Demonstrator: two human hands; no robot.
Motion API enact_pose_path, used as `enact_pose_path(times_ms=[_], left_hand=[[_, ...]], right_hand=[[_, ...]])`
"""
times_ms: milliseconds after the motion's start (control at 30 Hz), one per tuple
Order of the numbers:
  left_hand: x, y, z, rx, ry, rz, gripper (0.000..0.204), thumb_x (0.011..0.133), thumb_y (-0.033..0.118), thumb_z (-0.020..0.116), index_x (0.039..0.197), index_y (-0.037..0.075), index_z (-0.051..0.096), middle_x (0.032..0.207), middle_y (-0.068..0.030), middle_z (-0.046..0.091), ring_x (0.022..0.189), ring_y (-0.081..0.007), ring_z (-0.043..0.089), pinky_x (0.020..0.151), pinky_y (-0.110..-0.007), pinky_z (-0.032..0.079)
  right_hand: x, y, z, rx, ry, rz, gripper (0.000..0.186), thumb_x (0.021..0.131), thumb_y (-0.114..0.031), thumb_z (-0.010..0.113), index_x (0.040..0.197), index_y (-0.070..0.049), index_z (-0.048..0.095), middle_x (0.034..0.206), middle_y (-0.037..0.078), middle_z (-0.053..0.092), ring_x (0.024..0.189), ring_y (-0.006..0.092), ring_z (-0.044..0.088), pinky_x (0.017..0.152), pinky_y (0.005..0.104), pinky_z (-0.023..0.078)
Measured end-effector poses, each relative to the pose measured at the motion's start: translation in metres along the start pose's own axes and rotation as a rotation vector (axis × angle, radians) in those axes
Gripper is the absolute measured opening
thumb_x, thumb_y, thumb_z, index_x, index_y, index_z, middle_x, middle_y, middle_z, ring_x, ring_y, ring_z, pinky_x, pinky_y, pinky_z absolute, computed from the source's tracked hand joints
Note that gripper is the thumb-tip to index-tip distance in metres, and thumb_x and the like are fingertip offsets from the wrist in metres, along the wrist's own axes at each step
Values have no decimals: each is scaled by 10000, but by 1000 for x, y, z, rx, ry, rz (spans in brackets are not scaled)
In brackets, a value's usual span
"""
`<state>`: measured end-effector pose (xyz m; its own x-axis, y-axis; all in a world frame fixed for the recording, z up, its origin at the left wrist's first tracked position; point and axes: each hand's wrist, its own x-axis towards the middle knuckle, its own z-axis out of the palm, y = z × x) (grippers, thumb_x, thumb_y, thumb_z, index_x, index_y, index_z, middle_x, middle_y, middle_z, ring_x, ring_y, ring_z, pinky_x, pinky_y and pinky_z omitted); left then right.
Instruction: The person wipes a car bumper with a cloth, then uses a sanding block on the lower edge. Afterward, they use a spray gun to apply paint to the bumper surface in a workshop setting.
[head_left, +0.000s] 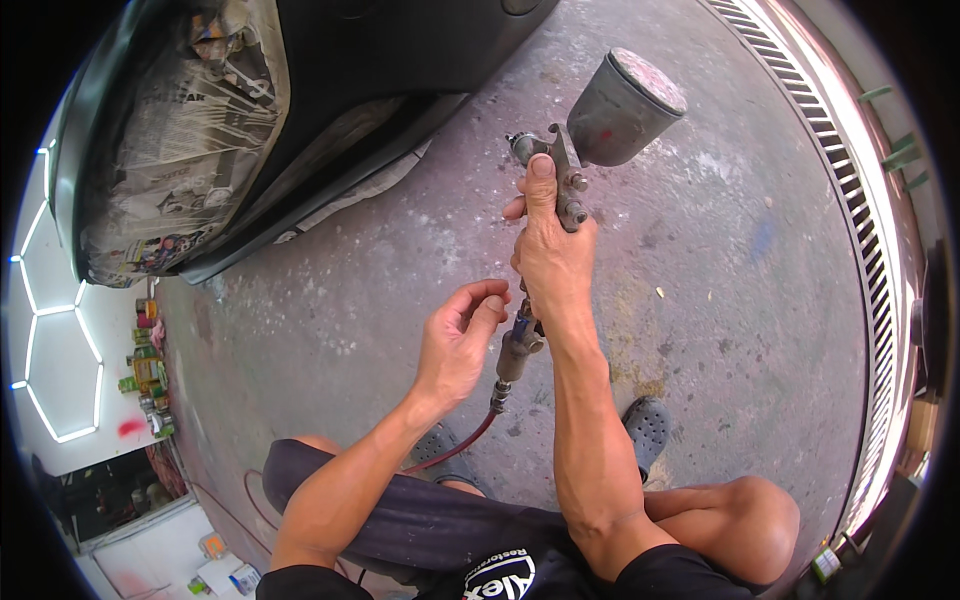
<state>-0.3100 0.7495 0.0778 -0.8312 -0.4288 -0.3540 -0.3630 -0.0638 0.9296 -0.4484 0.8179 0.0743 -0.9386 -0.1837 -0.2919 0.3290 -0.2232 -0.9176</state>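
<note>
My right hand [555,255] is wrapped round the handle of a spray gun [565,165], its thumb lying up along the back of the body. A dark paint cup [625,110] with a stained pale lid sits tilted on the gun, to the right of the nozzle. Below the grip hangs a metal air filter fitting [518,345], joined to a red hose [460,450]. Just left of that fitting is my left hand [455,345], its fingers loosely curled and the thumb close to the fingertips. I see nothing held in it.
At the upper left stands a dark car body panel [380,50], its opening masked with newspaper [185,150]. A floor grating [850,170] curves along the right. Several cans [148,370] line the left wall near hexagon lights [65,310]. My clog [648,432] rests on the stained concrete.
</note>
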Motion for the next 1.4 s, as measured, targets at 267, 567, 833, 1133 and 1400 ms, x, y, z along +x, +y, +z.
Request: enact_pose_path(times_ms=[267, 567, 833, 1133, 1400], left_hand=[[1, -2, -2, 45, -8, -30, 325, 1117, 235, 618, 1337, 6, 685, 1205, -51, 735, 1034, -136, 676, 936, -321, 537], [0, 0, 1, 36, 2, 2, 317, 1108, 208, 631, 1311, -30, 687, 1167, -63, 729, 999, -129, 660, 926, -294, 548], [0, -4, -1, 30, 0, -13, 311, 1107, 197, 627, 1309, -31, 688, 1159, -62, 726, 995, -124, 656, 920, -295, 548], [-2, -2, -2, 70, -11, -7, 315, 1114, 208, 614, 1335, -2, 690, 1199, -77, 740, 1044, -151, 683, 936, -326, 537], [-1, -7, 0, -21, 22, -7, 299, 1106, 190, 624, 1297, -29, 695, 1135, -53, 732, 990, -125, 664, 912, -294, 552]], right_hand=[[-2, 0, 4, -26, -74, 44, 731, 1005, -728, 629, 872, -12, 687, 683, 20, 585, 617, 111, 541, 563, 319, 446], [8, 2, -4, -28, 20, 32, 698, 995, -694, 667, 1039, 2, 697, 747, 45, 639, 462, 83, 488, 419, 283, 373], [4, -1, 4, -21, -42, 48, 735, 995, -740, 631, 871, -17, 675, 688, 13, 576, 619, 106, 548, 555, 302, 442], [7, -2, 0, -45, 23, 24, 730, 996, -738, 630, 854, -23, 658, 674, 12, 579, 617, 103, 563, 550, 305, 455], [-1, 0, 3, -34, -102, 48, 696, 1008, -682, 661, 1041, 12, 706, 779, 55, 663, 476, 70, 487, 426, 276, 374]])
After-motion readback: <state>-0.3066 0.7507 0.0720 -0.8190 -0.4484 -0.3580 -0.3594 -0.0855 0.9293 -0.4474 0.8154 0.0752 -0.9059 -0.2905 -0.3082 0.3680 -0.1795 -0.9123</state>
